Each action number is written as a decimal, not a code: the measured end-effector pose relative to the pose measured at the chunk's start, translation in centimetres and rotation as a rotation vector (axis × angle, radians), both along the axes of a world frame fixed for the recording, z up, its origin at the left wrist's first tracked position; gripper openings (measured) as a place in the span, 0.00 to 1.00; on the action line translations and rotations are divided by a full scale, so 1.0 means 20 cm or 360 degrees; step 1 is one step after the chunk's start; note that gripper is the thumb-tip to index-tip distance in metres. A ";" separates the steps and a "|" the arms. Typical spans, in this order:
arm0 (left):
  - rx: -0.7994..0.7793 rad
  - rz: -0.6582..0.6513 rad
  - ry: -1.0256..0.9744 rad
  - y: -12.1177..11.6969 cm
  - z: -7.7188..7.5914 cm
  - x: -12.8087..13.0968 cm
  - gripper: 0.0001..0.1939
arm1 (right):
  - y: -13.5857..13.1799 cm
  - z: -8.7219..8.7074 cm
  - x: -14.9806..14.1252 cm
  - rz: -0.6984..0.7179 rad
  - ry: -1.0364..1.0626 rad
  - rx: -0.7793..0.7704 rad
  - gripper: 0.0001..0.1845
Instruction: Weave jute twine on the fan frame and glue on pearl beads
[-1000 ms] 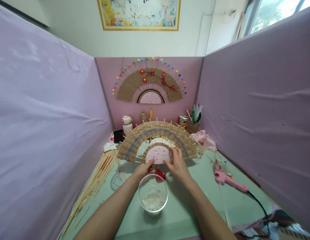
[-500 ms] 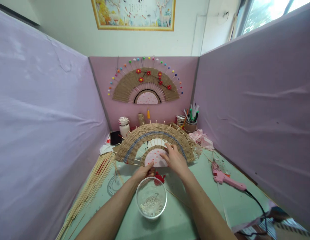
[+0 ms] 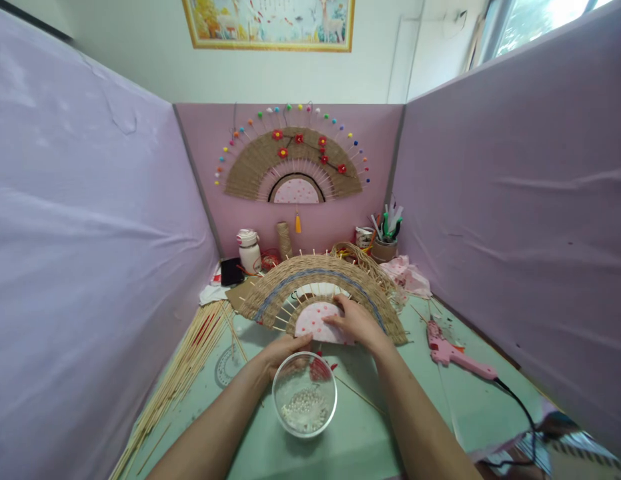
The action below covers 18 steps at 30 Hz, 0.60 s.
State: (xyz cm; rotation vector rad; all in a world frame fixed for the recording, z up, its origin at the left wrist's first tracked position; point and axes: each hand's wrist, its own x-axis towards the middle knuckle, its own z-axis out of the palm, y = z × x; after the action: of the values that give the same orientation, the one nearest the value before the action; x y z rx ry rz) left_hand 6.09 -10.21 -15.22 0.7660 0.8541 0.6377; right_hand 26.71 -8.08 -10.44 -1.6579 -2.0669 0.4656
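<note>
A woven fan (image 3: pixel 317 270) of twine over thin sticks, with a blue band and a pink dotted half-round centre, is held tilted above the table. My left hand (image 3: pixel 289 352) grips the lower edge of the centre piece, thumb on top and fingers beneath, partly hidden by the bowl. My right hand (image 3: pixel 357 323) rests on the right side of the centre piece, its fingers reaching up to the inner sticks. Just in front of the fan stands a clear bowl (image 3: pixel 304 377) of small white beads. Behind its rim a red item (image 3: pixel 320 368) shows.
Thin sticks (image 3: pixel 180 380) lie along the left side near a protractor (image 3: pixel 229 365). A pink glue gun (image 3: pixel 457 353) with a black cord lies at right. At the back are a white bottle (image 3: pixel 249 251), a twine roll (image 3: pixel 284 240) and a tool pot (image 3: pixel 384 249). A finished fan (image 3: pixel 250 167) hangs behind.
The fan has shifted slightly right and down, its right end dropping lower, with both hands still on it. More of the twine behind it now shows. The camera view has tilted a little.
</note>
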 end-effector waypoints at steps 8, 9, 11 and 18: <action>0.0031 -0.0231 0.0249 -0.12 0.13 -0.06 0.17 | -0.02 -0.03 0.01 -0.0024 -0.0051 -0.0004 0.20; 0.0054 -0.0218 0.0279 -0.13 0.14 -0.06 0.17 | -0.02 -0.04 0.00 -0.0017 -0.0055 -0.0011 0.20; 0.0109 -0.0212 0.0329 -0.15 0.16 -0.07 0.19 | -0.01 -0.05 -0.01 0.0000 -0.0063 -0.0027 0.20; 0.0133 -0.0192 0.0371 -0.17 0.16 -0.08 0.22 | 0.00 -0.09 0.01 0.0020 -0.0118 -0.0088 0.18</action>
State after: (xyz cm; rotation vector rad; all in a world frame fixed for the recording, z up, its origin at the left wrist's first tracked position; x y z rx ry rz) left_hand 4.51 -13.52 -12.01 0.9731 0.9898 0.4849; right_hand 26.87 -8.01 -12.25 -1.7186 -2.1370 0.4761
